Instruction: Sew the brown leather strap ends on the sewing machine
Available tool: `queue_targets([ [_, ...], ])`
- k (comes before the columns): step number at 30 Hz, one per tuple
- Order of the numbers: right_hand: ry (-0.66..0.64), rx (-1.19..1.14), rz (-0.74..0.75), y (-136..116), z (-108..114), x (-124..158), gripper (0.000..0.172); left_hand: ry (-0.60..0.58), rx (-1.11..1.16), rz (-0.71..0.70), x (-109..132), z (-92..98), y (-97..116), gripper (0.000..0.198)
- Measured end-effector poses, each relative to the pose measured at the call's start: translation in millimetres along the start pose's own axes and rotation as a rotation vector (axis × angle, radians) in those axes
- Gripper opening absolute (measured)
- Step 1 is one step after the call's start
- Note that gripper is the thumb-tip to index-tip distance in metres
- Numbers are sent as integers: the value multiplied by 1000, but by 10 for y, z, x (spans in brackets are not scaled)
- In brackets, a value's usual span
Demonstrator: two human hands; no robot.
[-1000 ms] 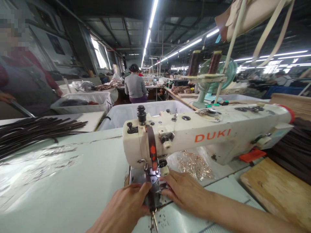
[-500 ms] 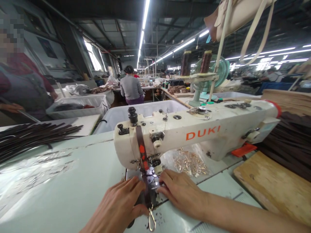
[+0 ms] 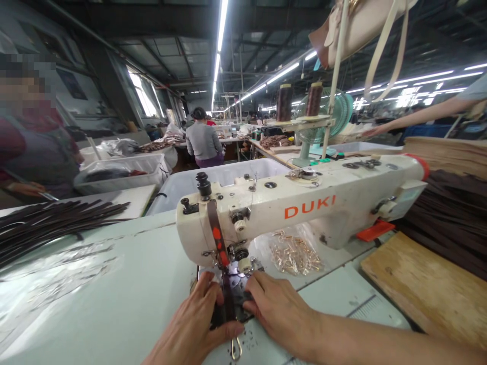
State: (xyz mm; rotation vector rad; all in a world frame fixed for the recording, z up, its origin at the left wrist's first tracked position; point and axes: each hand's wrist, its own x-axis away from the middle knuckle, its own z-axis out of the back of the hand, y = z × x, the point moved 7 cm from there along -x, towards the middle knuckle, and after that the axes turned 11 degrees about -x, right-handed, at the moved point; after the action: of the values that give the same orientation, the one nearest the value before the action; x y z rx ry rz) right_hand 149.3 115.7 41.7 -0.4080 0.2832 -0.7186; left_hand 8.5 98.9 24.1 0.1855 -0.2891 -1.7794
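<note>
At the bottom centre of the frame, the left hand (image 3: 198, 324) and right hand (image 3: 279, 312) lie on either side of a dark strap (image 3: 228, 304) under the head of the white sewing machine (image 3: 297, 208). Both hands are loosely curled, fingers pressing the strap flat against the machine bed rather than gripping it. A metal clasp (image 3: 236, 349) hangs from the strap's near end, just below the left thumb. Right of the hands lies a bag of gold clasps (image 3: 294, 253); a wooden board (image 3: 426, 289) sits at lower right, and a pile of dark straps (image 3: 53, 223) at left.
</note>
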Motion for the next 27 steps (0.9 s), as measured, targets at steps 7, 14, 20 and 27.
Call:
queue_targets([
  [7,11,52,11,-16,-60,-12,17,38,55,-4,-13,27,15,31],
  [14,55,22,-27,33,-51,-35,17,23,82,-11,-25,3,23,27],
  [20,83,74,78,-35,-71,33,19,20,92,-7,-31,-11,12,28],
  [27,97,112,60,-40,-92,18,16,20,86,-5,-32,-45,-11,29],
])
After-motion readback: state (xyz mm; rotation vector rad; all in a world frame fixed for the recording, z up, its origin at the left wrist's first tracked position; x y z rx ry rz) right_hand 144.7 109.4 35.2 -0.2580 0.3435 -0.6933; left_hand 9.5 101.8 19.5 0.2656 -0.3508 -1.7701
